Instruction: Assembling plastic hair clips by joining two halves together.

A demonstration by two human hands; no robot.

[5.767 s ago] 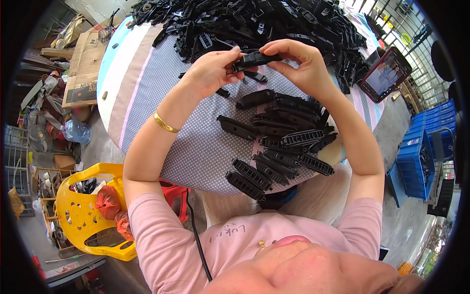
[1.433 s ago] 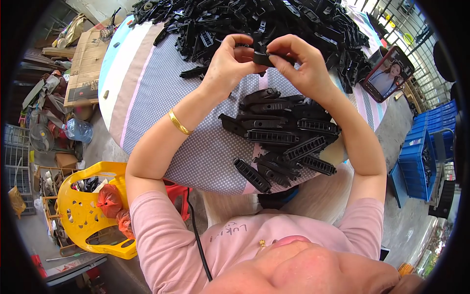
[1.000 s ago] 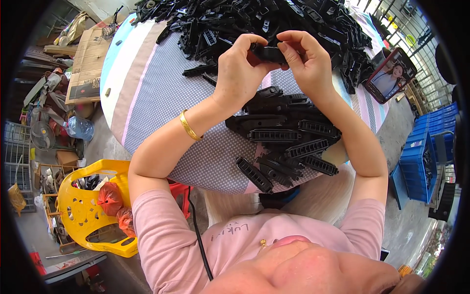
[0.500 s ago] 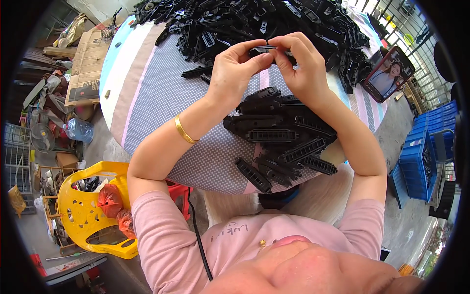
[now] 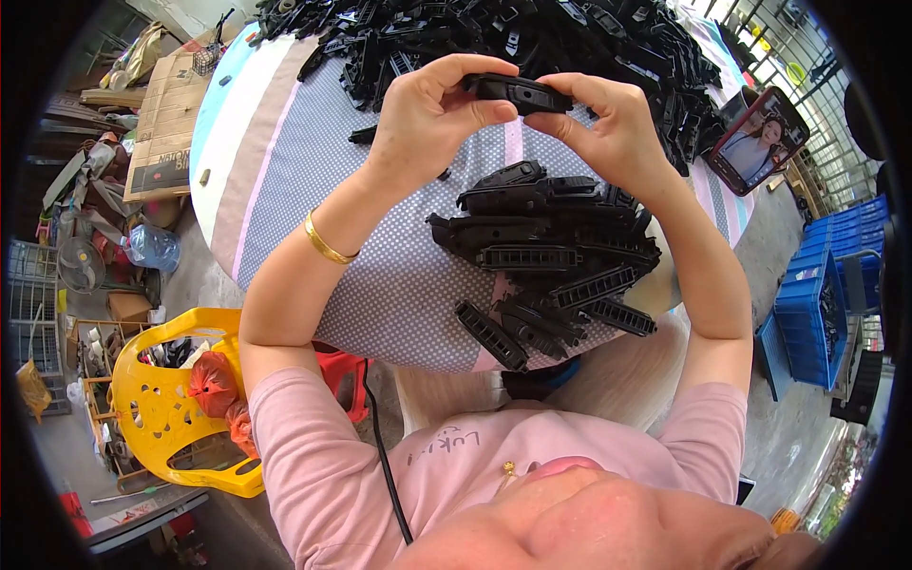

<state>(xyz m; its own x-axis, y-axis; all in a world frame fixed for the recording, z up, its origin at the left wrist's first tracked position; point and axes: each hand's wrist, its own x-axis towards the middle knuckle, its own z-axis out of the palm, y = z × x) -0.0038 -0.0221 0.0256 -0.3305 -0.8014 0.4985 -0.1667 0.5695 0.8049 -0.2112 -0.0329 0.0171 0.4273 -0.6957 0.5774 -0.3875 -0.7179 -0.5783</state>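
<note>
A long black plastic part point(image 5: 520, 93) with a slightly curved side is held up over the table between both hands. My left hand point(image 5: 418, 123) is closed on its left end, thumb below and forefinger above. At the other end, my right hand point(image 5: 613, 128) pinches it between thumb and fingers. Beneath the hands, a small pile of similar long black parts point(image 5: 528, 258) lies near the table's front edge; several show ladder-like slots. A much larger heap of loose black plastic pieces point(image 5: 446, 47) covers the far side.
The round table point(image 5: 313, 180) has a striped, dotted cloth. A phone point(image 5: 757, 142) leans at its right edge. To the left stands a yellow chair point(image 5: 176, 442) with red bags point(image 5: 213, 386). Blue crates point(image 5: 807, 323) are at the right. A black cable point(image 5: 383, 461) hangs beside my left arm.
Both hands have shifted a little apart, the left one leftward. The black part between them has turned, so its broader side now shows instead of a thin edge.
</note>
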